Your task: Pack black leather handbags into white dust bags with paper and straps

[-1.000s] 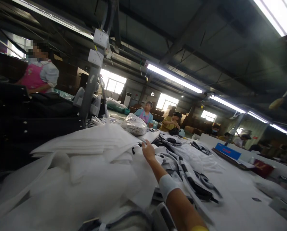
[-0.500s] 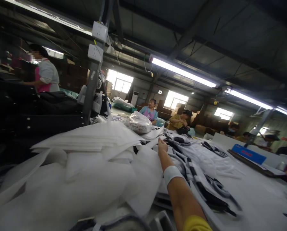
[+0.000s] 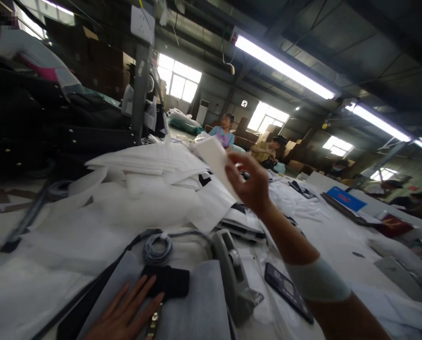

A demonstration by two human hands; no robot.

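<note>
My right hand is raised over the worktable, thumb and fingers closed on a white sheet that looks thin and flat. Below and left of it spreads a heap of white sheets. My left hand lies flat, fingers spread, on a bag-like piece with grey-blue panels. Its fingertips touch a black patch on that piece. A brass-coloured metal fitting shows beside the index finger. Just above the patch sits a coil of grey cord.
A grey tape dispenser and a phone stand right of the bag-like piece. A blue box lies farther right. Black bags are stacked left, by a post. Several people work beyond the table.
My right hand has lifted the white sheet off the heap and brought it nearer. The view has tilted down, and my left hand on the bag-like piece now shows.
</note>
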